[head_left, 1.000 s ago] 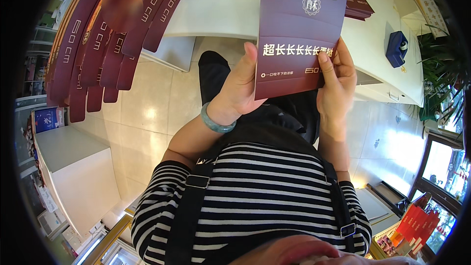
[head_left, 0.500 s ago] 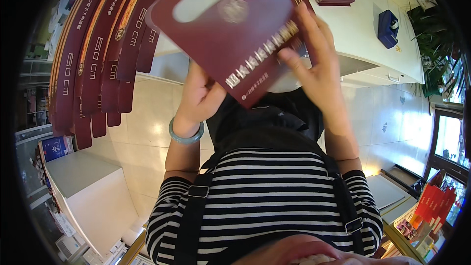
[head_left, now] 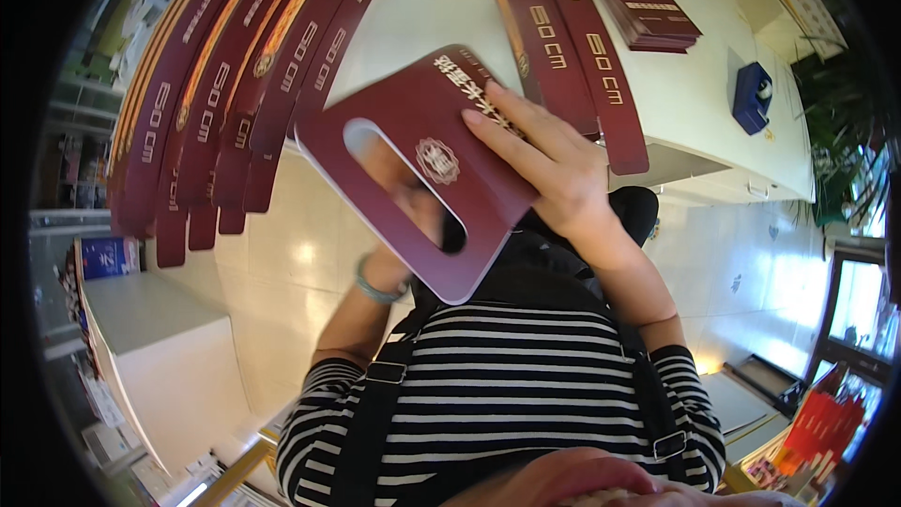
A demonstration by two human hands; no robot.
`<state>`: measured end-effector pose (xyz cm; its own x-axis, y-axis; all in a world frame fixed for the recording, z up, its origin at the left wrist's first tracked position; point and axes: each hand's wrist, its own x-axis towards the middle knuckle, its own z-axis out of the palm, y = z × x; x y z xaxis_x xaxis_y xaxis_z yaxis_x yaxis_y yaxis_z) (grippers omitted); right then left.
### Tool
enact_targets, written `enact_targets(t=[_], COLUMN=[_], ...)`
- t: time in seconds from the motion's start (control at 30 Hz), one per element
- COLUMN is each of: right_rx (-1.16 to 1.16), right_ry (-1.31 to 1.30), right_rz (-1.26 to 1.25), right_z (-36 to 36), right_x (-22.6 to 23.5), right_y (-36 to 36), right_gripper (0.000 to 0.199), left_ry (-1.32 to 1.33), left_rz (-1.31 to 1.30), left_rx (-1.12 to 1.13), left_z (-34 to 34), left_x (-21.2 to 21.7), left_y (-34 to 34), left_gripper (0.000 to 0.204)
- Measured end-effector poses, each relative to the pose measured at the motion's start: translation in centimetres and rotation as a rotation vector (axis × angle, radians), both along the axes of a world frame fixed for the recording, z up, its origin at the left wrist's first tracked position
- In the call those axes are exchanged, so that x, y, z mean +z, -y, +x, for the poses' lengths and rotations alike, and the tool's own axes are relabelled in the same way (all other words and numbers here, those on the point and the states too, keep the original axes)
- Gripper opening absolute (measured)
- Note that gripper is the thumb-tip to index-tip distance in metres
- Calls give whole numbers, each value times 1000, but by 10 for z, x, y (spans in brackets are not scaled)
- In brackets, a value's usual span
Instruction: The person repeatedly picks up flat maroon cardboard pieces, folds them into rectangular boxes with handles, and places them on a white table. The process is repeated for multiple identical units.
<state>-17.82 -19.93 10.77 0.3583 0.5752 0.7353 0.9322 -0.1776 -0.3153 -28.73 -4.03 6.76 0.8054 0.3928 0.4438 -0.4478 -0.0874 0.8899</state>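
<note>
A maroon folded cardboard sleeve (head_left: pixel 399 113) with a long oval handle slot and gold print is held tilted in front of my body. My right hand (head_left: pixel 568 174) grips its right side, fingers stretched over the upper face and thumb out of sight. Behind the cardboard is my left hand (head_left: pixel 413 207), partly visible through the slot and blurred; its fingers are mostly hidden. A green bangle (head_left: pixel 378 284) circles my left wrist. Just beyond, two long maroon cardboard strips (head_left: pixel 563 52) jut over the counter edge near my right hand.
Several long maroon strips (head_left: pixel 221 122) overlap at the left and overhang the counter. On the white counter (head_left: pixel 427 5), a stack of smaller maroon cardboard pieces (head_left: pixel 648 9) lies far right, with a blue tape dispenser (head_left: pixel 753 99) beyond it. A pale cabinet (head_left: pixel 178 366) stands lower left.
The cardboard sleeve has turned, bringing its slotted end down toward my body. My left hand has gone from its lower edge to behind it. More of the two right strips now shows.
</note>
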Motion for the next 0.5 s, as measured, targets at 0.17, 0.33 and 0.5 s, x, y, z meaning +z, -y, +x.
enact_targets(t=[0.17,0.33,0.5], right_rx=[54,-39,-124], right_ry=[305,379,219], right_rz=[-147,-74,-281], right_z=[5,17,21], right_x=[13,6,14], right_y=[21,29,33], right_gripper=[37,37,39], left_ry=[-40,-349,-394], left_rz=[-271,15,-93], left_rx=[-266,-543,-297], left_z=[20,17,16], left_x=[44,49,57], left_y=[-67,-71,-46], left_gripper=[38,36,23])
